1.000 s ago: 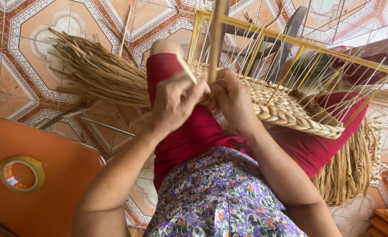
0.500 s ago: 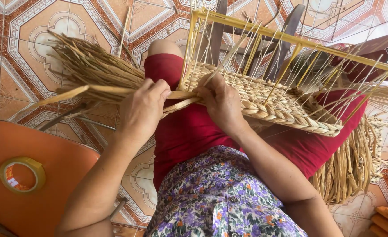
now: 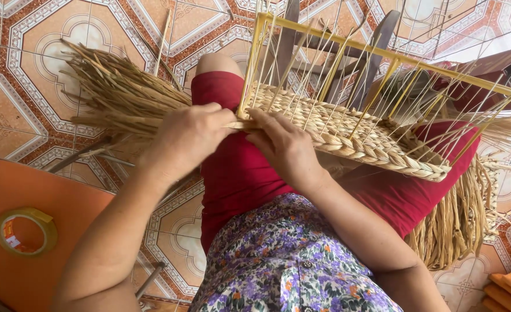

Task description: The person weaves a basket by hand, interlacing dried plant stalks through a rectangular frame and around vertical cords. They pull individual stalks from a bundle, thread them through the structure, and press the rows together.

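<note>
A: Underfoot, patterned floor tiles (image 3: 41,34), orange and white, running everywhere beneath the woven panel (image 3: 348,130).

B: Noted. Left of the panel?

A: Loose bundle of dried straw (image 3: 116,98) fanned over the tiles. Lower left, well apart from the panel: orange stool (image 3: 41,202) carrying a tape roll (image 3: 25,231).

B: And the panel itself?

A: Flat across red-trousered knees (image 3: 238,173), held in a yellow frame (image 3: 382,55) with thin upright strands. More straw hanging off the panel's right end.

B: Hands?

A: Both at the panel's near left corner. Left hand (image 3: 189,138) curled narrow, pinching a straw strand (image 3: 241,124) at the edge. Right hand (image 3: 284,147) just beside, fingers bent and pressed on the weave, touching the same strand.
</note>
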